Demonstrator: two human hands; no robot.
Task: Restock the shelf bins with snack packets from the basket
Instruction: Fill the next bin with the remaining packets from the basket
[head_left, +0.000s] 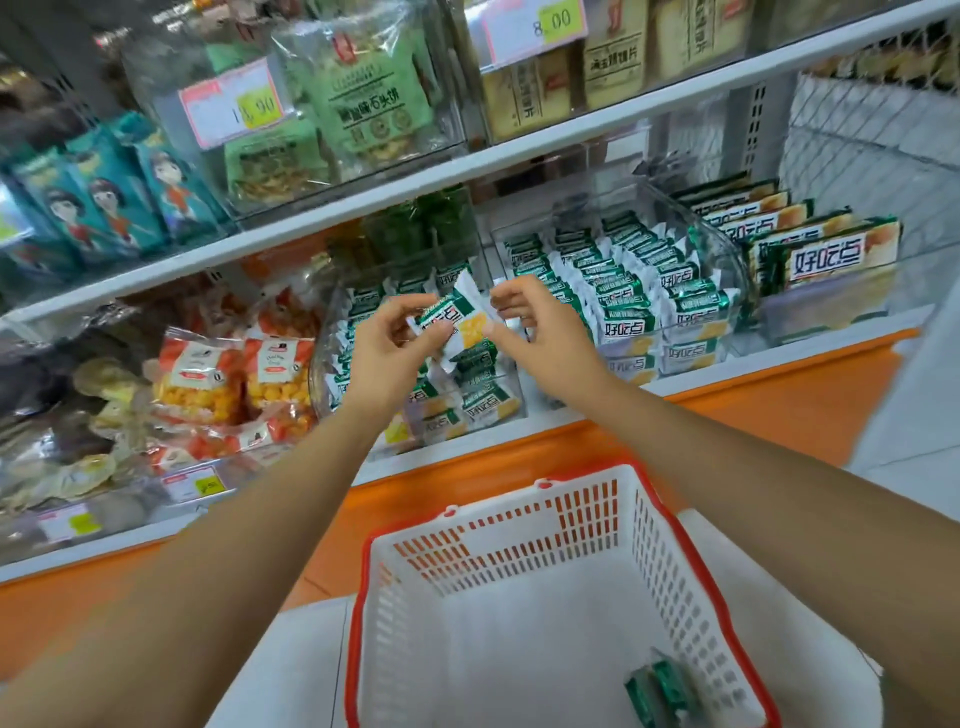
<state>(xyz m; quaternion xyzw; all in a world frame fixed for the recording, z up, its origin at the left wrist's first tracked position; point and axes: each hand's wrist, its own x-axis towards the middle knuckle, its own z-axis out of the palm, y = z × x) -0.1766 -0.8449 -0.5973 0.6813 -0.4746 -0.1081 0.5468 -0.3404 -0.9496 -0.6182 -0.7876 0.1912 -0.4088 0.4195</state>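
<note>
Looking down from the head camera, both bare arms reach forward over a basket (571, 525) toward a shop shelf. The left hand (387, 345) pinches a snack packet (460, 319), green and white with a yellow patch, between thumb and curled fingers at its left end. The right hand (532, 325) pinches the same packet's right edge with thumb and forefinger, its other fingers curled loosely behind. The packet is tilted and held in the air just above a clear bin (318, 374) on the lower shelf, which holds a loose pile of matching packets. Just to the right stands a second clear bin (737, 275) with neat rows of the same packets, and beyond it are larger green-edged packs (823, 254). To the left lie orange-and-white bags of yellow puffs (234, 374). On the shelf above are pale green bags (363, 104), teal packs with cartoon figures (104, 197), and a pink price tag (234, 106). The basket, white with a red rim, sits near the bottom of the view; two green packets (657, 686) lie on its floor at the near right corner.
</note>
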